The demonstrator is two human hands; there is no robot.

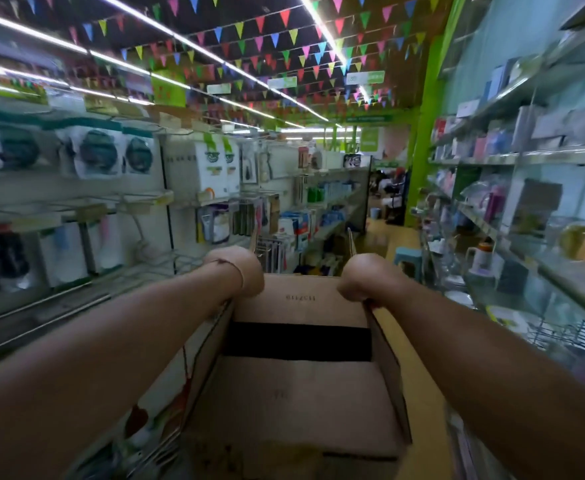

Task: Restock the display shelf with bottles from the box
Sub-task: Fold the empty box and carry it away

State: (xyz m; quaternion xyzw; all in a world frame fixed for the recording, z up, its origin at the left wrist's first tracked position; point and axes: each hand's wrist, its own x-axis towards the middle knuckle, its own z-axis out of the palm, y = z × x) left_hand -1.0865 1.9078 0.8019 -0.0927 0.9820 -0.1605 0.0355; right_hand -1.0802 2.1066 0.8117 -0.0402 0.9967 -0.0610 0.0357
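Observation:
A brown cardboard box is carried in front of me, its top flaps folded with a dark gap between them. My left hand grips the box's far left corner, fingers curled over the edge and out of sight. At the far right corner my right hand holds the box the same way. No bottles show inside the box. Glass display shelves with bottles and boxed goods run along the right of the aisle.
Shelving with hanging packaged goods lines the left side. The yellow-floored aisle runs ahead between the two rows. A small blue stool stands by the right shelves. A green pillar rises farther back.

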